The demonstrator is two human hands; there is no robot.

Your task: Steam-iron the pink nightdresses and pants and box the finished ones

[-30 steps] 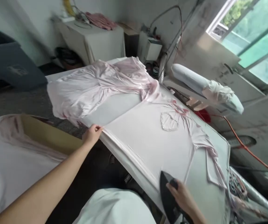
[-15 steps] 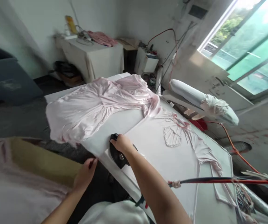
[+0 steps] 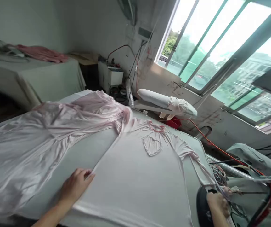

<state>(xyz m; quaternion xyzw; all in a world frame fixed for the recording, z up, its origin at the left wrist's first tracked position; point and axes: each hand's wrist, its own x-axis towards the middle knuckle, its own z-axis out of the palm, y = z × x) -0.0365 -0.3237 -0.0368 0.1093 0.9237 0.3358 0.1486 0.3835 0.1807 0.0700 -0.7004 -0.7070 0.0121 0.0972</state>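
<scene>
A pale pink shirt [image 3: 135, 176] with a ruffled heart patch [image 3: 152, 145] lies flat on the padded ironing table [image 3: 83, 157]. My left hand [image 3: 75, 186] rests flat on the shirt's left edge, fingers spread. At the table's right corner my right hand [image 3: 217, 205] grips the handle of a black iron [image 3: 202, 206], partly cut off by the frame's bottom edge. A crumpled pink garment [image 3: 43, 132] is heaped over the table's left and far side.
A padded sleeve board [image 3: 166, 102] stands behind the table. An orange cable [image 3: 211, 143] and a bundle of wires [image 3: 222, 176] run along the right edge. A covered side table [image 3: 31, 77] with pink cloth stands at the back left. Windows fill the right wall.
My right hand has carried the iron from the shirt's left hem back to the table's right corner. My left hand moved from below the edge onto the shirt. The view swung up and right.
</scene>
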